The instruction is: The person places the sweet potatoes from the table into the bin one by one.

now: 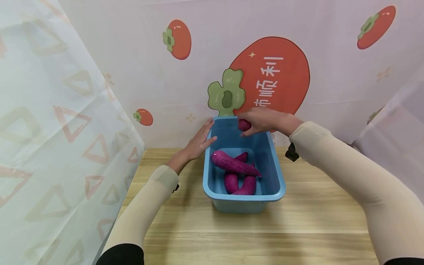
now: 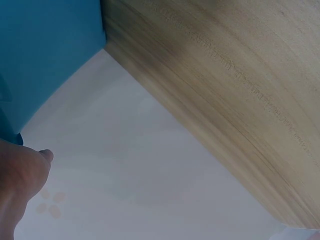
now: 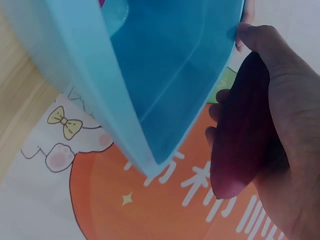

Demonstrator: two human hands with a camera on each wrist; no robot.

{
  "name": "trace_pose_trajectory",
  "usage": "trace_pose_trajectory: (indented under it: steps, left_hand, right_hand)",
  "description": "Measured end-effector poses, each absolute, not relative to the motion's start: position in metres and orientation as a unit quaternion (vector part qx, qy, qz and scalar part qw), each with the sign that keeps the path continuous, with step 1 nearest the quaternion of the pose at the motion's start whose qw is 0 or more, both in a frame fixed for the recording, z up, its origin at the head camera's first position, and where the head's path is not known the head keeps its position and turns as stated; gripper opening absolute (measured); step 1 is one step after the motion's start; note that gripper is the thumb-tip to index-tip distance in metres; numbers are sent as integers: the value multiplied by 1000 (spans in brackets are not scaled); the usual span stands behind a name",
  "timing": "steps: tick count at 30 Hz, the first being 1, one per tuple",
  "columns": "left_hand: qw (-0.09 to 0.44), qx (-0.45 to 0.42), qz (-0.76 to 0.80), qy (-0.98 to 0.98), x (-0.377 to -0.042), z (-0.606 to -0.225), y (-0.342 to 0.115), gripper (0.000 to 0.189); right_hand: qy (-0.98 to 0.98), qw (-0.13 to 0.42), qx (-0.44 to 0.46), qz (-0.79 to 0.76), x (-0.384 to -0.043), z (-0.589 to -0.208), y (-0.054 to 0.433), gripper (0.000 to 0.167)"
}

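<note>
A blue plastic bin stands on the wooden table, and several purple sweet potatoes lie piled in its near half. Over the bin's far right corner, my right hand grips another sweet potato, fingers on one side and thumb on the other in the right wrist view. My left hand rests along the bin's left rim with its fingers straight. In the left wrist view only part of the left hand shows, beside the bin's blue wall.
The wooden table runs around the bin. A pale cloth backdrop with printed persimmons rises right behind it. Another printed cloth hangs along the left side, and a pale sheet bounds the right.
</note>
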State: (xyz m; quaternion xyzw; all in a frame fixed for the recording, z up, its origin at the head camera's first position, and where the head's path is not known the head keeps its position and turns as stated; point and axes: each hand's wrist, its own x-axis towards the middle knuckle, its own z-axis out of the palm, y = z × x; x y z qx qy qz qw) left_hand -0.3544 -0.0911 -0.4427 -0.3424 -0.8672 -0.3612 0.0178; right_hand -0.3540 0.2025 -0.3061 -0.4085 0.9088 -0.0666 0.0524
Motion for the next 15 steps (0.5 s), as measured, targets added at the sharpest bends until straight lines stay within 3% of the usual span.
trace_pose_trajectory:
  steps: [8,15]
  left_hand:
    - [18,-347,-359,-866,-355,-443,-90,77]
    - [21,-346,-363,-865,-355,-443,-92,76]
  right_hand:
    - [910,46,-408,-62,-355,-307,200,74]
    - [922,42,-381,-49,-354,-304,205,85]
